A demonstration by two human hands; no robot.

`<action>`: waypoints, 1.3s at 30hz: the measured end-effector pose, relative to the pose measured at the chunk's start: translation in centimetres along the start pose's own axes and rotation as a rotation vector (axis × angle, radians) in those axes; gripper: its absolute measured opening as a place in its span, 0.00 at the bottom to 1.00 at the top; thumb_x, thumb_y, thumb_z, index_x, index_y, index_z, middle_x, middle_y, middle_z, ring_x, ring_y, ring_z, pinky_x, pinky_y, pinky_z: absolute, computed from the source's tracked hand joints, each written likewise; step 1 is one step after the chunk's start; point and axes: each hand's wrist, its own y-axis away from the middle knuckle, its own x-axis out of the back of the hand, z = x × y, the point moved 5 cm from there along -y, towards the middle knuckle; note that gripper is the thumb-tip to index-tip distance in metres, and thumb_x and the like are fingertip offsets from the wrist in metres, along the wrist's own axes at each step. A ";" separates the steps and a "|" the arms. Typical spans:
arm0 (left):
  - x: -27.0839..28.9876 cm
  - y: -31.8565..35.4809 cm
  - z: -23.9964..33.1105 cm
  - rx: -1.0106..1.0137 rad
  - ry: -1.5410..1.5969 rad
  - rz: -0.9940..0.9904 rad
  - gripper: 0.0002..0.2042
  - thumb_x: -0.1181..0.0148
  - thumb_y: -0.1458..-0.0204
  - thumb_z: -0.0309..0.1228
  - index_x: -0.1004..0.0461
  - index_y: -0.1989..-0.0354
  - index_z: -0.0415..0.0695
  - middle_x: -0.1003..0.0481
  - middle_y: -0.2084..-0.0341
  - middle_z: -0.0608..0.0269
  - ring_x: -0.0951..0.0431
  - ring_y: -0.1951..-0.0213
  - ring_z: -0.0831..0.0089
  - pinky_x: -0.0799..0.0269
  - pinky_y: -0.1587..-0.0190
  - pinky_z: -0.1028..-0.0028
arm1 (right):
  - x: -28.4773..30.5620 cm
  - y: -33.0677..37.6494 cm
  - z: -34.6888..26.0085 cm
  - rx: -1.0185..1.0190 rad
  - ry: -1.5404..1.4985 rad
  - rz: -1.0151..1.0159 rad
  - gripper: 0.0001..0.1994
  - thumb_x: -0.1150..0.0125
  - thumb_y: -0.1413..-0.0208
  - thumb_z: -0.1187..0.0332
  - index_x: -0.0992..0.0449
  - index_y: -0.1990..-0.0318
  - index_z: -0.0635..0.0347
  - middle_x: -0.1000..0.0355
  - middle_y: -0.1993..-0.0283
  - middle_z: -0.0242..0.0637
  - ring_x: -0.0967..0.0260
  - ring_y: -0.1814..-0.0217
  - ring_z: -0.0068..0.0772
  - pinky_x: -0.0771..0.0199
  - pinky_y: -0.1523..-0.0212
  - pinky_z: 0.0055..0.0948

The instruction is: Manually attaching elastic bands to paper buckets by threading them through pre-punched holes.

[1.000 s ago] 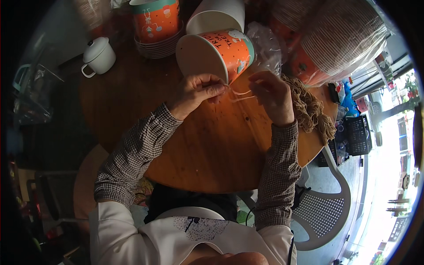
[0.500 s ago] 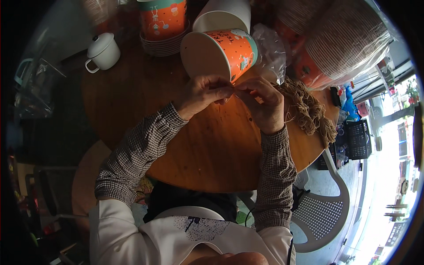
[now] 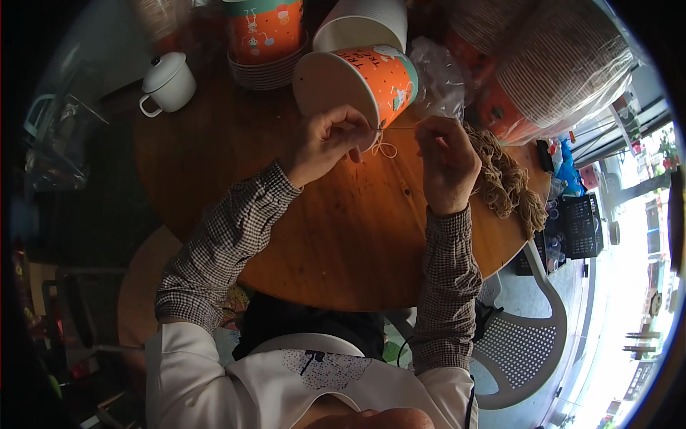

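Note:
An orange and green paper bucket (image 3: pixel 395 89) lies on its side on the round wooden table, its wide mouth facing left. At the bucket's rim my left hand (image 3: pixel 330 145) is closed, its fingers pinching a thin light string (image 3: pixel 386 149) that hangs in a small loop. To its right my right hand (image 3: pixel 450 164) is closed in a pinch on the same string, drawn out taut between the two hands. Whether the string passes through the rim is hidden by my left fingertips. Beside my right hand lies a tangled bundle of tan cord (image 3: pixel 500 175).
A white lidded mug (image 3: pixel 171 84) stands at the far left. Behind are an upright orange bucket (image 3: pixel 264 32), a white stack of buckets (image 3: pixel 364 21) and clear plastic film (image 3: pixel 436 79). Wrapped bucket stacks (image 3: pixel 561 64) fill the back right. A chair (image 3: pixel 522 343) stands at the right.
My right hand has moved right, away from my left, stretching the string between them. A small string loop now shows below the bucket's rim. My left hand has barely moved.

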 end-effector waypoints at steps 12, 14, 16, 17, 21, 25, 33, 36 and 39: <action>-0.6 0.6 1.1 0.154 0.351 0.039 0.09 0.45 0.42 0.32 0.24 0.59 0.39 0.28 0.78 0.73 0.34 0.77 0.87 0.40 0.76 0.85 | -1.9 0.6 -0.9 0.073 -0.066 -0.208 0.09 0.32 0.56 0.79 0.20 0.65 0.60 0.31 0.66 0.31 0.33 0.64 0.23 0.31 0.64 0.22; -0.9 0.8 1.2 0.155 0.302 0.053 0.10 0.45 0.42 0.31 0.24 0.59 0.38 0.28 0.77 0.73 0.35 0.77 0.88 0.39 0.74 0.86 | -2.0 0.6 -0.4 0.048 -0.118 -0.193 0.08 0.32 0.56 0.78 0.20 0.66 0.60 0.31 0.66 0.30 0.34 0.63 0.22 0.32 0.61 0.22; -1.2 0.9 1.3 0.130 0.325 -0.014 0.10 0.45 0.42 0.30 0.24 0.59 0.37 0.27 0.76 0.71 0.34 0.76 0.87 0.38 0.73 0.86 | -1.9 0.6 0.0 0.038 -0.134 -0.175 0.07 0.32 0.56 0.78 0.20 0.66 0.61 0.31 0.66 0.30 0.35 0.63 0.22 0.32 0.60 0.22; -1.6 0.9 1.4 0.103 0.347 -0.080 0.10 0.44 0.43 0.30 0.24 0.58 0.36 0.27 0.75 0.70 0.33 0.75 0.87 0.37 0.72 0.86 | -1.7 0.6 0.1 0.029 -0.151 -0.157 0.07 0.32 0.55 0.78 0.20 0.67 0.61 0.31 0.66 0.30 0.35 0.63 0.21 0.33 0.58 0.23; -1.9 1.1 1.2 0.076 0.226 -0.059 0.11 0.44 0.43 0.29 0.25 0.56 0.36 0.26 0.72 0.69 0.32 0.73 0.86 0.37 0.70 0.84 | -1.8 0.5 0.5 -0.025 -0.173 -0.174 0.06 0.32 0.55 0.77 0.20 0.67 0.61 0.31 0.66 0.30 0.36 0.62 0.22 0.34 0.57 0.23; -2.1 1.0 1.4 0.023 0.199 0.036 0.10 0.43 0.44 0.26 0.24 0.56 0.35 0.26 0.73 0.67 0.33 0.75 0.86 0.35 0.71 0.86 | -2.2 0.8 0.6 -0.113 -0.282 -0.156 0.04 0.33 0.53 0.77 0.20 0.68 0.62 0.32 0.68 0.27 0.36 0.64 0.19 0.33 0.62 0.20; -1.0 0.5 0.4 0.218 0.554 0.001 0.10 0.44 0.44 0.33 0.24 0.66 0.37 0.34 0.80 0.72 0.37 0.77 0.83 0.40 0.74 0.82 | -1.1 0.8 1.6 -0.309 -0.494 -0.040 0.03 0.40 0.46 0.73 0.24 0.65 0.62 0.28 0.69 0.28 0.32 0.67 0.18 0.34 0.63 0.19; -0.8 0.4 0.5 0.193 0.583 0.016 0.10 0.44 0.44 0.34 0.25 0.68 0.39 0.35 0.80 0.72 0.37 0.77 0.82 0.40 0.73 0.81 | -0.3 0.5 1.6 -0.273 -0.425 0.003 0.04 0.39 0.46 0.72 0.24 0.65 0.62 0.28 0.70 0.27 0.33 0.69 0.18 0.35 0.63 0.19; -0.6 0.6 0.3 0.199 0.539 0.145 0.10 0.44 0.44 0.34 0.24 0.65 0.39 0.34 0.80 0.72 0.37 0.77 0.82 0.40 0.73 0.81 | -0.4 0.4 0.6 -0.157 -0.344 -0.037 0.02 0.40 0.47 0.75 0.25 0.66 0.63 0.31 0.67 0.28 0.35 0.66 0.18 0.36 0.61 0.18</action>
